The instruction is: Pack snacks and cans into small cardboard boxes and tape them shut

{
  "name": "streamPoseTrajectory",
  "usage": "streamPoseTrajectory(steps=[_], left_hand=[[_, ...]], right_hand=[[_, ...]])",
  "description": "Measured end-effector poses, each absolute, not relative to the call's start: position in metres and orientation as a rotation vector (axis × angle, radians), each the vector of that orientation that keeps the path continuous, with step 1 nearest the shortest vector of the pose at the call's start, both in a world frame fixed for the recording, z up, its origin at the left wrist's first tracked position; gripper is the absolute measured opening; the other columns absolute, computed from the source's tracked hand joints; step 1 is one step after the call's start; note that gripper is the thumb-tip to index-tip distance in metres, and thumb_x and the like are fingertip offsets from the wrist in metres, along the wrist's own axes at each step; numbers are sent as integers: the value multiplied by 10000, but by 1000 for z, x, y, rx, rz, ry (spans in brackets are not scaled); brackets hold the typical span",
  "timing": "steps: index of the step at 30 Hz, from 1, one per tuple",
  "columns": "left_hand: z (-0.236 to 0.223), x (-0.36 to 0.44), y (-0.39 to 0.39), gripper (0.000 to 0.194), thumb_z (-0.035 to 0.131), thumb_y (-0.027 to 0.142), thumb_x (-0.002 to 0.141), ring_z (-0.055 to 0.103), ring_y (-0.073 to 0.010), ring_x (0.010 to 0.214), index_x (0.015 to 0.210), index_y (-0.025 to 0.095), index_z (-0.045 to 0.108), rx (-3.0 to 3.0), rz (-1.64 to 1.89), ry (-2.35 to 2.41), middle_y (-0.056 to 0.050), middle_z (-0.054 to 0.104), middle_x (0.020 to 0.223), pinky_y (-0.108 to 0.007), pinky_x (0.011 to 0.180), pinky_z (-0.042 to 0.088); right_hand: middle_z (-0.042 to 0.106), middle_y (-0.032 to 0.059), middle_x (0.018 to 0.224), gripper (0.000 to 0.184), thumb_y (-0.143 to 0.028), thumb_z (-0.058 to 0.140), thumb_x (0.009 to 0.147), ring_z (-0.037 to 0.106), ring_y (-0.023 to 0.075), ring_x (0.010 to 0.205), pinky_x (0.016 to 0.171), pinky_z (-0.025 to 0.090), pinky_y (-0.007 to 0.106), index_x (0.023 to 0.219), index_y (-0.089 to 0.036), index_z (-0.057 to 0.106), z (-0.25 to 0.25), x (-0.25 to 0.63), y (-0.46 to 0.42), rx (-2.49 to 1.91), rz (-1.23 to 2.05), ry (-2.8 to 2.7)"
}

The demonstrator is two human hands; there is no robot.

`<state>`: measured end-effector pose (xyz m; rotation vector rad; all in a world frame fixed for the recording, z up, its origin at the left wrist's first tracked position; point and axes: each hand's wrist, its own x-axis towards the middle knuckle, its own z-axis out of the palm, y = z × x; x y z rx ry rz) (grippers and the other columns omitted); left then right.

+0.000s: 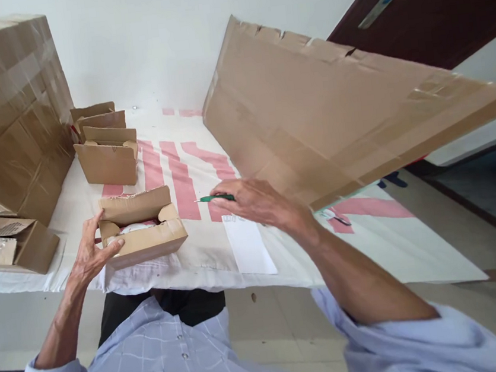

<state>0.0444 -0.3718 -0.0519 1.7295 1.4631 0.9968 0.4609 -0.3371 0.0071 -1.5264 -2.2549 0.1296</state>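
Note:
My left hand [89, 250] grips the left end of a small open cardboard box [149, 240], thumb over the front wall and fingers at the back corner. The box's lid flap stands up, and something pale, partly hidden, lies inside. To the right of the box, my right hand [252, 199] is closed around a small green-handled tool [217, 198]. Its thin metal tip points left towards the box; I cannot tell whether it is a screwdriver or a knife. Below this hand a white paper sheet [250, 248] lies on the cloth-covered table [207, 259].
Several taped cartons [10, 105] are stacked at the left. Open small boxes [109, 166] stand behind the held one, and another box [35, 246] sits at the left front. A large cardboard carton [311, 113] leans over the table's right side. Behind it is a dark door [447, 8].

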Motion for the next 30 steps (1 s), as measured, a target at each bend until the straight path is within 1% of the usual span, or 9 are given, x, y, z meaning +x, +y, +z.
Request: streamPoseTrajectory(steps=[2,5,8,10,13,15,21,26,30], left_hand=[[-49,46,-370,959,830,641,791,539,-394,1453,1610,286,480,1759,973,1449,-132,504,1589,-522,1119,563],[-43,45,-366,1008,830,690,774,505,-417,1497,1623,275,479,1775,958,1407,-138,496,1636,-517,1126,563],[-36,39,-361,803,637,770,920,526,-403,1498,1567,299,570,1689,975,1387,-109,566,1623,-525,1147,549],[-32,36,-358,751,537,808,962,576,-399,1456,1494,292,652,1595,978,1408,-99,629,1578,-528,1134,559],[-26,34,-353,835,581,874,895,629,-413,1385,1425,241,709,1516,976,1435,-121,673,1531,-534,1090,591],[-25,33,-352,845,615,870,876,634,-410,1380,1416,228,715,1506,981,1441,-128,680,1522,-537,1100,588],[-32,34,-352,851,745,731,840,606,-390,1422,1518,233,620,1603,909,1394,-144,629,1560,-540,1159,540],[-36,48,-355,1230,963,554,573,563,-437,1423,1639,210,454,1912,733,1561,-159,572,1493,-551,1176,525],[-35,56,-361,1113,869,414,664,607,-412,1350,1661,222,413,1990,720,1626,-143,593,1426,-552,1180,518]], right_hand=[[794,56,1030,190,-369,603,1014,703,231,871,704,449,327,1065,-253,745,-21,466,-353,-1678,219,-2227],[794,90,1046,223,-337,585,997,726,253,912,764,524,344,1131,-218,718,-80,452,-380,-1848,427,-2062],[769,121,1091,263,-352,545,1012,734,270,983,873,584,394,1137,-197,717,-113,429,-391,-1783,516,-1937],[742,145,1171,315,-390,511,1049,715,291,1102,965,591,434,1178,-195,721,-107,415,-385,-1602,432,-1903],[696,157,1353,385,-443,572,1061,640,323,1286,1108,544,498,1343,-209,688,-72,394,-369,-1278,295,-2029],[706,147,1342,417,-437,674,1024,643,332,1257,1093,546,517,1378,-216,673,-48,379,-362,-1138,261,-2199],[745,109,1059,87,-192,658,1032,665,267,1011,902,535,427,1072,-208,735,-37,362,-399,-897,1,-2377],[747,85,1009,166,-281,640,1062,643,244,958,888,519,406,937,-215,728,-51,362,-434,-747,13,-2512],[704,54,907,306,-251,543,1113,628,182,818,760,488,323,861,-202,709,-42,348,-413,-882,216,-2537]])
